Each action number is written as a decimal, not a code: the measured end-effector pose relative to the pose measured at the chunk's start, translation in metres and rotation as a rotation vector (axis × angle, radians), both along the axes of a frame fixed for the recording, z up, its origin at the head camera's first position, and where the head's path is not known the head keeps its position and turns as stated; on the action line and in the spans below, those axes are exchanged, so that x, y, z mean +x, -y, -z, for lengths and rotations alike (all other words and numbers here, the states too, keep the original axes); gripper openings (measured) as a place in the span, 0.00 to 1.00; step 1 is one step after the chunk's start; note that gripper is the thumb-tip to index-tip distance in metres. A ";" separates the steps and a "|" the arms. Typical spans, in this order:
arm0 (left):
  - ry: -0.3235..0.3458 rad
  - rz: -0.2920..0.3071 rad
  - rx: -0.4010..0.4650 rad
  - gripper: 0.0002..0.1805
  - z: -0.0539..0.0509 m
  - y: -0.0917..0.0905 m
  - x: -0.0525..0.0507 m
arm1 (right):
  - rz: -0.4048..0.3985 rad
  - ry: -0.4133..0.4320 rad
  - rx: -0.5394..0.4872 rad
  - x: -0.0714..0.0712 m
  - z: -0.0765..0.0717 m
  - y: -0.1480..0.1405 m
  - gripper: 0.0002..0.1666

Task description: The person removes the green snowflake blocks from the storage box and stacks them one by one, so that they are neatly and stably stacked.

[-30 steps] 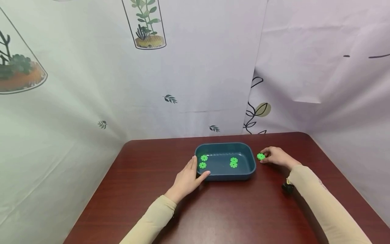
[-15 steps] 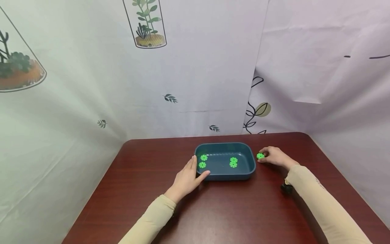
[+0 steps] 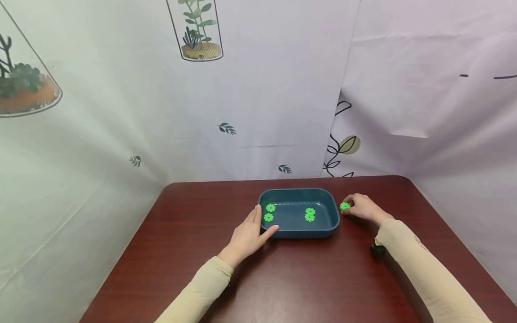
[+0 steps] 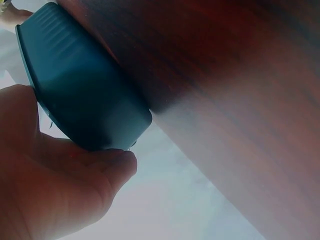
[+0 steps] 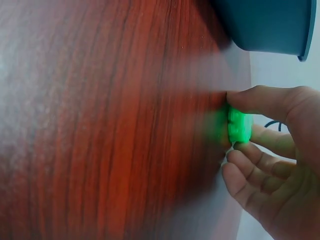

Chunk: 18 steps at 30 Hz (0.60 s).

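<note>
A dark blue-green rectangular tray [image 3: 299, 234] stands on the table. Along its left wall lie the straight fingers of my left hand [image 3: 245, 237], the thumb touching the front rim. The left wrist view shows this hand [image 4: 65, 180] around one end of the tray [image 4: 85, 80]. To the right of the tray, my right hand [image 3: 365, 209] pinches a green flower-shaped notched disc [image 3: 344, 206] by its edge. In the right wrist view, the green disc [image 5: 240, 125] sits low at the table surface between thumb and fingers; whether it is one or a stack, I cannot tell.
Inside the tray, two green discs [image 3: 268, 217] lie apart at the left and two more [image 3: 309, 217] overlap at the right. The reddish-brown table [image 3: 307, 278] reaches back to a hanging printed cloth [image 3: 262, 112]. A small dark object [image 3: 377, 250] shows beneath the right sleeve.
My right hand has shifted slightly left towards the tray with the green disc. The left hand keeps its place against the tray.
</note>
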<state>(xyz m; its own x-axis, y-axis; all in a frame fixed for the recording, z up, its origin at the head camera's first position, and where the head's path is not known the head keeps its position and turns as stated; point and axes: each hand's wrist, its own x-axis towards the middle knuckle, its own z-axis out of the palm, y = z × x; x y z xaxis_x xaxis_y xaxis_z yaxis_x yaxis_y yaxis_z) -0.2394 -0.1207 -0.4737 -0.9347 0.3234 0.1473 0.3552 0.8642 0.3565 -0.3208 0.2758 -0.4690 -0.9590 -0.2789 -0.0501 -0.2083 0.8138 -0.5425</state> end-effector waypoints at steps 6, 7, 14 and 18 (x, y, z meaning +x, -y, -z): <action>0.003 0.000 0.003 0.56 -0.001 0.000 0.001 | 0.000 0.005 0.032 -0.001 -0.002 0.003 0.24; 0.004 -0.001 0.002 0.56 -0.001 0.000 0.001 | 0.000 0.004 0.039 -0.001 -0.002 0.004 0.25; 0.001 -0.001 0.003 0.56 0.000 0.000 0.000 | -0.009 0.001 0.045 0.000 -0.002 0.002 0.28; -0.004 0.002 0.004 0.56 0.001 0.001 0.001 | -0.031 0.018 0.052 -0.001 -0.008 0.002 0.31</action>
